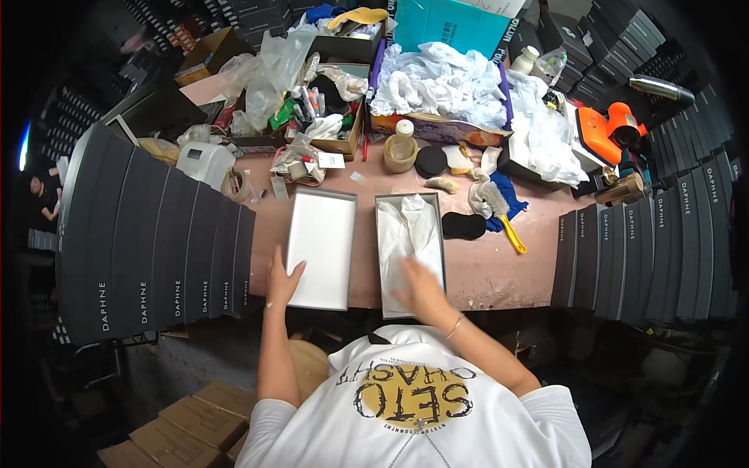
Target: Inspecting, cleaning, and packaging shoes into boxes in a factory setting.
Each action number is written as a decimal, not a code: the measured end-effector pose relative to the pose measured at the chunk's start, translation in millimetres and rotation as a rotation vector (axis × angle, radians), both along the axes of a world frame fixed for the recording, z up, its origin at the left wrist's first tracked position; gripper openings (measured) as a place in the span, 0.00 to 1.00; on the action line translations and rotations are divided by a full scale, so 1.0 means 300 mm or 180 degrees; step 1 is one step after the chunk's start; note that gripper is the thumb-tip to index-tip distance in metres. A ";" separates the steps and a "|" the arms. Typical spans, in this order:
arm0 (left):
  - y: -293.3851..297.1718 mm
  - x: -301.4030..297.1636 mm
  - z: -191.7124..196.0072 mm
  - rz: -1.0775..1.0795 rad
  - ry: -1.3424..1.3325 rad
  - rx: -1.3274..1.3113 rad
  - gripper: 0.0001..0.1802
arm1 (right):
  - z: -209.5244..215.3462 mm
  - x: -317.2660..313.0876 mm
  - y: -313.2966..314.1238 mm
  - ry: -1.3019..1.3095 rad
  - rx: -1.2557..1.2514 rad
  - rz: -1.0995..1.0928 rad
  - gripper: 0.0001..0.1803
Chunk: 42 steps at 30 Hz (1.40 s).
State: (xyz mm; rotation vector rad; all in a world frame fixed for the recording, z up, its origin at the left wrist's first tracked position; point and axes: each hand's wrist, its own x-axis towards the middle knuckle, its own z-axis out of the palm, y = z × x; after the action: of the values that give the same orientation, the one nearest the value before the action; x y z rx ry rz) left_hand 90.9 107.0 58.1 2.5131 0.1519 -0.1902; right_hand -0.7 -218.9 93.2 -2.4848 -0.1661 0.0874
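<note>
A shallow box lid (321, 249), white inside with dark edges, lies inside-up on the table. My left hand (282, 279) is at its left edge, thumb over the lid and fingers along the outside, spread apart. To its right stands a dark shoebox (442, 273) lined with crumpled white tissue paper (413, 226). My right hand (421, 288) is over the near half of this box, its fingers apart and slightly blurred above the paper. Whatever lies beneath the paper is hidden.
Stacks of dark shoeboxes flank the table at left (164, 242) and right (647, 257). A yellow-handled brush (511, 234) and a black pad (464, 226) lie right of the open box. Behind stand a carton of crumpled paper (441, 90), a jar (400, 152) and an orange tool (612, 129).
</note>
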 end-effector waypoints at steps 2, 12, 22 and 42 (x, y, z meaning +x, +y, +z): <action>-0.091 0.000 0.011 -0.0678 -0.0766 0.0011 0.31 | -0.050 0.057 -0.126 -0.0047 -0.0425 -0.0309 0.43; -0.614 -0.220 -0.037 -0.2729 0.0647 -0.0920 0.17 | -0.062 0.295 -0.251 0.0028 -0.1169 -0.0226 0.20; -0.569 -0.239 0.004 -0.1704 0.0203 -0.2147 0.17 | -0.216 0.290 -0.191 -0.0017 -0.1640 0.0042 0.10; -0.589 -0.205 0.126 -0.0126 0.2330 -0.5792 0.32 | 0.299 -0.050 -0.062 -0.0363 0.2272 -0.0938 0.18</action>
State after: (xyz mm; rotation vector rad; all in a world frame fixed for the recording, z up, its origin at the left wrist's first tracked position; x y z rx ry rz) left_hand 29.2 -69.9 95.9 0.5674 0.1142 -0.7983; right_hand -15.8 -237.4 183.0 -1.7755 0.1102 -0.2058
